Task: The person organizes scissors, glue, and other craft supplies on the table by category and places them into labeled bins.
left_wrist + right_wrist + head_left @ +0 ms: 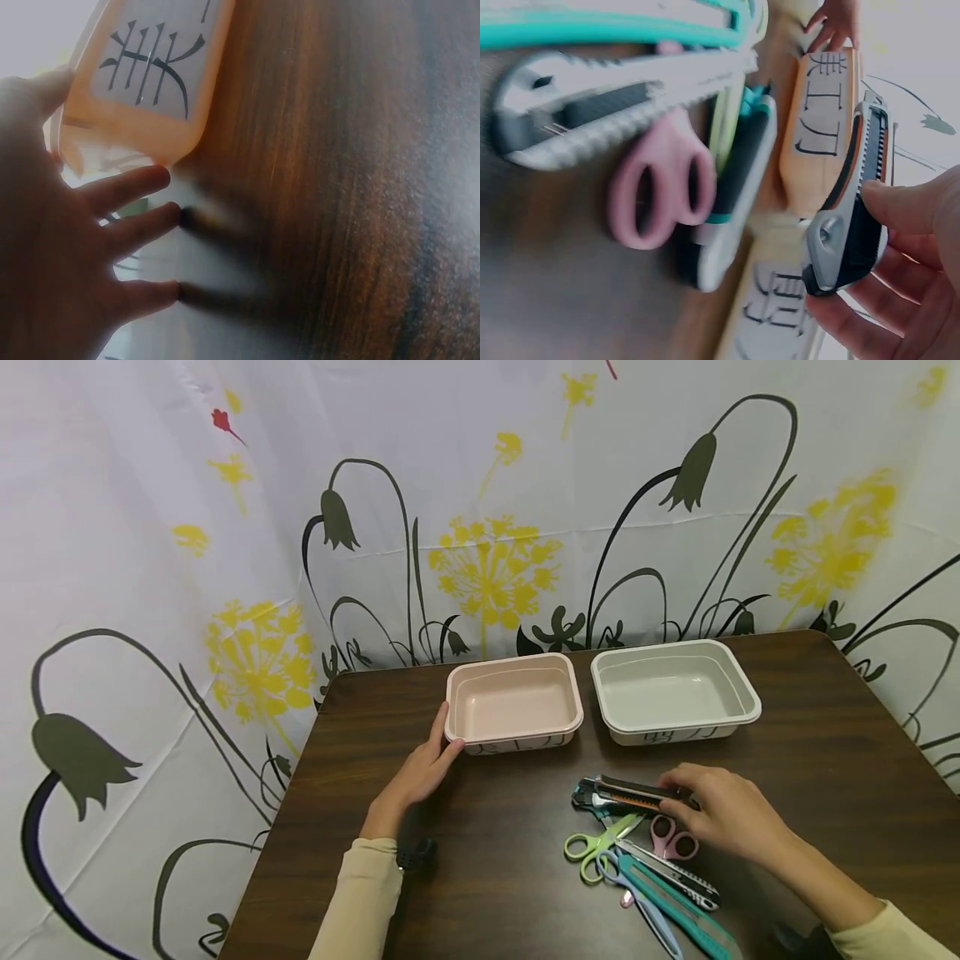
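My right hand pinches a black and silver utility knife with an orange stripe, thumb on its side, raised over the pile in the right wrist view. My left hand rests against the left end of the pink bin, thumb at its front rim and fingers spread, as the left wrist view also shows. Below the right hand lie pink-handled scissors, green-handled scissors, blue-handled scissors, a teal cutter, a silver cutter and a black cutter with teal parts.
A white bin with a written label stands right of the pink one, near the back edge of the dark wooden table. Behind the table hangs a white curtain with flower prints.
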Demonstrator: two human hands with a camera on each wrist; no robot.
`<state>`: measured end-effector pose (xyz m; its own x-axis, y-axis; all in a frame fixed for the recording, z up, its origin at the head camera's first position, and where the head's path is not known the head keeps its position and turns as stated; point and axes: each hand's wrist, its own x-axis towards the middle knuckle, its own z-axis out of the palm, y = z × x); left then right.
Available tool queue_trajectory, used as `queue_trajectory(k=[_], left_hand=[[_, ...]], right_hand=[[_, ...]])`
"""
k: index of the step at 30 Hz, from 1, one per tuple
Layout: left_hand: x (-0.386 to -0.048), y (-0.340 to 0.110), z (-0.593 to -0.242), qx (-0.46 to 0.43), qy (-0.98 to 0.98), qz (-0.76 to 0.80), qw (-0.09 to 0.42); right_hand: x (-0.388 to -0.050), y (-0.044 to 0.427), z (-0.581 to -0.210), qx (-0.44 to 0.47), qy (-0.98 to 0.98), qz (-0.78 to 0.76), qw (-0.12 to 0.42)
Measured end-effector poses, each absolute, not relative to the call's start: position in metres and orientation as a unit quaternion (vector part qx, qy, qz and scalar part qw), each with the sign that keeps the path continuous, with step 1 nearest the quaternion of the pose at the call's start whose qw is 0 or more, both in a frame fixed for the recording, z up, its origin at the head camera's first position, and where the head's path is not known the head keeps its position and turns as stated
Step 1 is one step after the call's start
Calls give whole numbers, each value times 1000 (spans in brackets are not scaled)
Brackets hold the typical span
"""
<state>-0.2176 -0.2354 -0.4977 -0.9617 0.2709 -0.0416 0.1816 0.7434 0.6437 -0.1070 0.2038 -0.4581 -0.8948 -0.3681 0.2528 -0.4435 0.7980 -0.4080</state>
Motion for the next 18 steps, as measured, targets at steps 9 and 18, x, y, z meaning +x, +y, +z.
queue_trajectory(k=[9, 18], left_hand=[[-220, -237, -499, 122, 931, 338, 63], [-220, -235, -500, 124, 927, 348, 69]], right_hand=[[-159, 166, -435, 256, -935, 178, 171], [-201, 125, -432, 247, -932, 154, 218]])
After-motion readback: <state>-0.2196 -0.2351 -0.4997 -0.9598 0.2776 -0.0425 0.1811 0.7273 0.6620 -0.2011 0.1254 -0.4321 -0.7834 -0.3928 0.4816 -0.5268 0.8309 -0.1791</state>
